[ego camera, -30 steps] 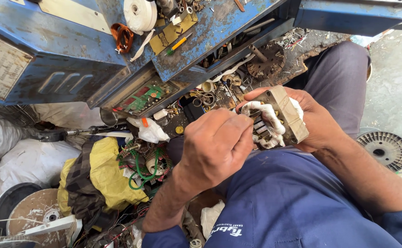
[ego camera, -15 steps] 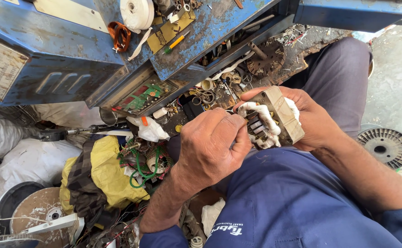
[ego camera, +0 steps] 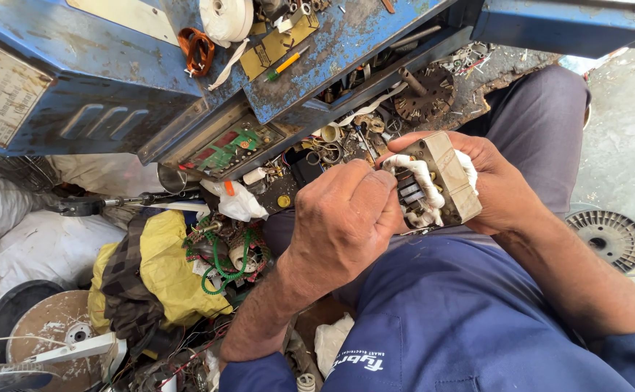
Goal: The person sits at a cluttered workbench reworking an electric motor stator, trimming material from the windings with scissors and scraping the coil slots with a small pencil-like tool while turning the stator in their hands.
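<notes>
A square, tan-edged metal motor stator [ego camera: 433,181] wrapped in white-taped windings sits tilted above the lap. It is gripped from behind, its wound face touched in front.

A worn blue metal bench [ego camera: 346,43], its paint chipped and rusty, carries a white tape roll [ego camera: 226,16], an orange strap [ego camera: 196,49], a yellowish flat plate [ego camera: 277,45] and a small yellow-and-green screwdriver [ego camera: 285,65] lying just beside the plate.
</notes>
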